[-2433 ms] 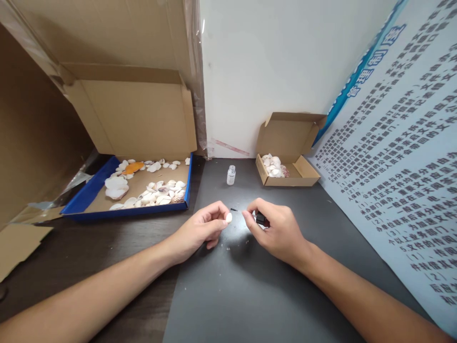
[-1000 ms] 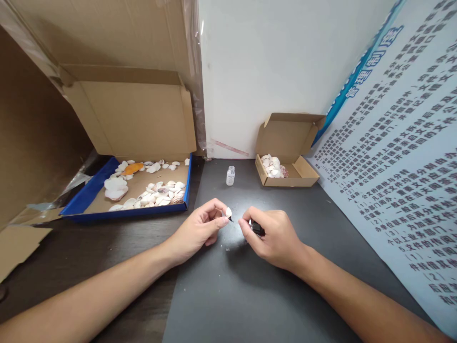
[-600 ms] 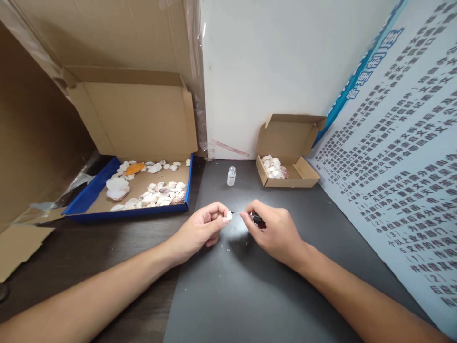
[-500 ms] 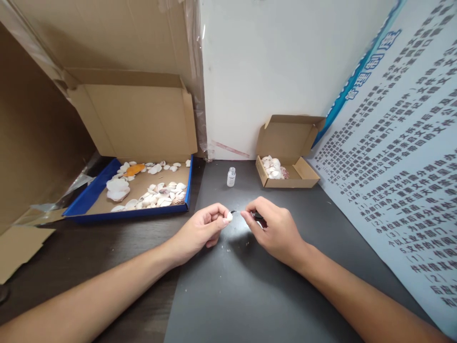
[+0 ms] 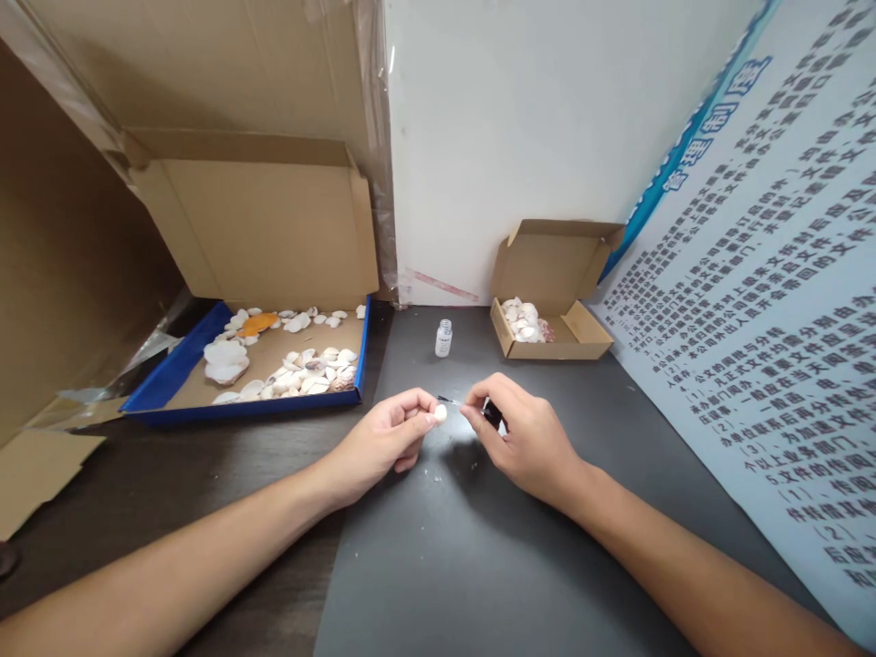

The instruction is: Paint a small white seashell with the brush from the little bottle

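Pinched in the fingertips of the left hand (image 5: 383,440), low over the dark grey mat (image 5: 444,566) — a small white seashell (image 5: 440,412). Clamped in the right hand (image 5: 530,440) — a thin black-capped brush (image 5: 491,415), tip just beside the shell. Behind, a small clear glass bottle (image 5: 443,337).

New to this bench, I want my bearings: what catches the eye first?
Centrally, the left hand pinches a small white shell while the right hand points a thin black-capped brush at it. A blue-edged cardboard tray of pale shells lies left; a small clear glass bottle stands behind.
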A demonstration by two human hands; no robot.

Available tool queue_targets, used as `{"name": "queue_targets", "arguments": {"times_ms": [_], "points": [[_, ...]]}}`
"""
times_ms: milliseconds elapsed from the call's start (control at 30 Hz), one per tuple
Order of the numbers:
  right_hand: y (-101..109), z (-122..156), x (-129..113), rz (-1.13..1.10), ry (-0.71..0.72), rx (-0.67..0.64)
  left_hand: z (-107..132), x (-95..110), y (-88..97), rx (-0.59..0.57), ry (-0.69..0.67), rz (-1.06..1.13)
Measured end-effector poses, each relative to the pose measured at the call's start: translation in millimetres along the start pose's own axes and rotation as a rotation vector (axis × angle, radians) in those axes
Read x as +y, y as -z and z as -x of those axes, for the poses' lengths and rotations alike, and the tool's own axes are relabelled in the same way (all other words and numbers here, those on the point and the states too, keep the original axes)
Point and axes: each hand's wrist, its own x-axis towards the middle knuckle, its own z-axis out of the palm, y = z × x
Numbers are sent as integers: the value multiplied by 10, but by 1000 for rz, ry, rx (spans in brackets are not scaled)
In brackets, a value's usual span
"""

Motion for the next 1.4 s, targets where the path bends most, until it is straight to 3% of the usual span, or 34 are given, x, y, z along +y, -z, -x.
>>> {"name": "queue_targets", "arguments": {"times_ms": [233,367,533,733,933,1133,1400], "points": [[5,1,-22,8,9,-80,4,5,-11,10,-9,4],[26,-6,-24,50,-11,-28,12,15,-9,13,-1,2],[14,12,-37,-11,90,-65,21,8,2,5,22,7],[21,-4,-33,81,27,-31,7,8,2,9,63,6],[15,18,-46,-47,92,-13,4,16,4,1,67,36],[-17,12,-13,-7,71,-78,4,15,8,5,73,50],[-1,-6,-5,-80,125,-25,12,24,4,0,77,68]]}}
